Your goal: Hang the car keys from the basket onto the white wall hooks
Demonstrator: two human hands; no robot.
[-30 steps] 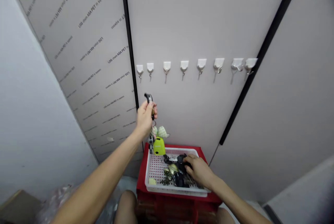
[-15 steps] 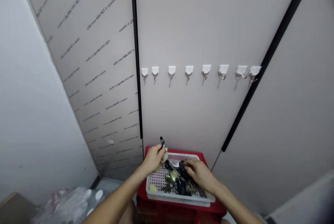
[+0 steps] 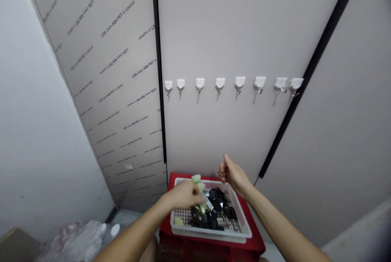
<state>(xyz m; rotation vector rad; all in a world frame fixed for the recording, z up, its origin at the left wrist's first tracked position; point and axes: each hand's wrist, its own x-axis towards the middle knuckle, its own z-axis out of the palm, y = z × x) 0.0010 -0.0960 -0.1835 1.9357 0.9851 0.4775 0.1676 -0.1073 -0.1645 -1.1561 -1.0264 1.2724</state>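
Observation:
My left hand reaches over the left side of a white plastic basket. Its fingers curl downward and look closed; what they grip, if anything, is hidden. Just beyond them shows a pale green checkered bow. My right hand is raised above the basket's back right edge, fingers curled in and thumb pointing up, with no object showing in it. A pile of keys with black heads lies in the basket, and among them are a light labelled strip and gold-coloured pieces.
The basket rests on a red stool against a pale panel wall. Several white adhesive hooks run in a row across the wall. Plastic bags and a cardboard box are on the floor at lower left. A yellow note lies in the basket.
My right hand has lifted out of the basket. My left hand has lowered and shifted right; the black-tipped item that stuck up from it no longer shows there.

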